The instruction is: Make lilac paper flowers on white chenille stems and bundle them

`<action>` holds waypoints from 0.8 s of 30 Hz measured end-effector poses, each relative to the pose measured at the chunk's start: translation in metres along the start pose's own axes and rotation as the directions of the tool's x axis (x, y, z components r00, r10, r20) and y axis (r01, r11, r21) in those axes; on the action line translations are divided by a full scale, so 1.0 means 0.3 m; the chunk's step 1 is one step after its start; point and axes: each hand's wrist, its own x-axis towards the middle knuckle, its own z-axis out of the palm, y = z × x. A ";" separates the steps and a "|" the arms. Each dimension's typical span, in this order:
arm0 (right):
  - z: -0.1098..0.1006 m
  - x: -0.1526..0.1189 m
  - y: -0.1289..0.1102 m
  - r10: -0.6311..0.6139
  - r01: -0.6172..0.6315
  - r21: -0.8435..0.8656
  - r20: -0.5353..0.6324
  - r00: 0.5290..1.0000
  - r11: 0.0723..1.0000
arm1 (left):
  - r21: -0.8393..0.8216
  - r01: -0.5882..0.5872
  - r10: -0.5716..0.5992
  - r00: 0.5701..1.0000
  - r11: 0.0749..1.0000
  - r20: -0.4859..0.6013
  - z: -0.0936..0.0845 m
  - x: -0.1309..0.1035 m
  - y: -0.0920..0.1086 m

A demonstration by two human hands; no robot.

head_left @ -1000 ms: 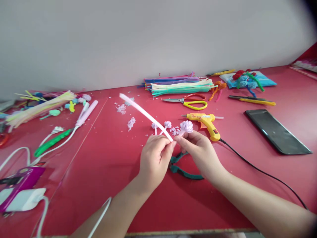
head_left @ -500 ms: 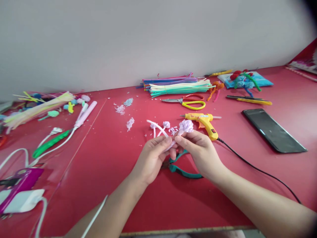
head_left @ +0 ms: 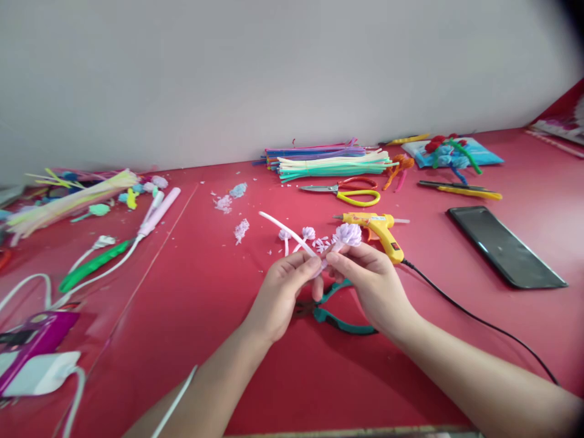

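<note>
Between the fingers of my right hand (head_left: 371,274) is a pale lilac pipe-cleaner flower (head_left: 348,235), its fluffy head pointing up and away. My left hand (head_left: 289,286) pinches a pale pipe cleaner (head_left: 285,232), whose free end sticks out to the upper left. The two hands meet at the flower's stem, and the fingertips hide where the pieces join. Just beyond them lie small lilac flowers (head_left: 308,233) and short lilac cut pieces (head_left: 322,244). Teal-handled pliers (head_left: 344,325) rest on the red table beneath my hands, partly covered.
A yellow glue gun (head_left: 371,222) with a black cord lies behind my right hand. Beyond are scissors (head_left: 358,196) and pipe-cleaner bundles (head_left: 335,163). A phone (head_left: 506,246) is at right. At left are a pink heated tool (head_left: 157,213), a green-handled tool (head_left: 93,266) and white cables.
The pale pipe cleaner's free end now reaches farther to the upper left and looks straighter. Both hands stay close together around the flower's stem, with the view shifted slightly.
</note>
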 end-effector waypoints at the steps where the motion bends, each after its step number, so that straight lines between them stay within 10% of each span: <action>1: -0.003 0.004 0.002 -0.004 0.004 0.007 -0.007 1.000 1.000 | 0.034 0.015 -0.015 1.000 0.999 0.014 -0.004 0.001 -0.001; 10: 0.005 0.004 0.011 -0.012 0.012 -0.004 -0.038 0.999 1.000 | 0.234 -0.074 0.069 0.997 0.969 0.031 0.011 -0.009 0.007; 24: -0.017 0.082 -0.068 -0.096 0.097 0.006 -0.116 0.989 0.995 | -0.049 0.034 -0.026 0.989 0.998 0.149 0.031 -0.001 0.071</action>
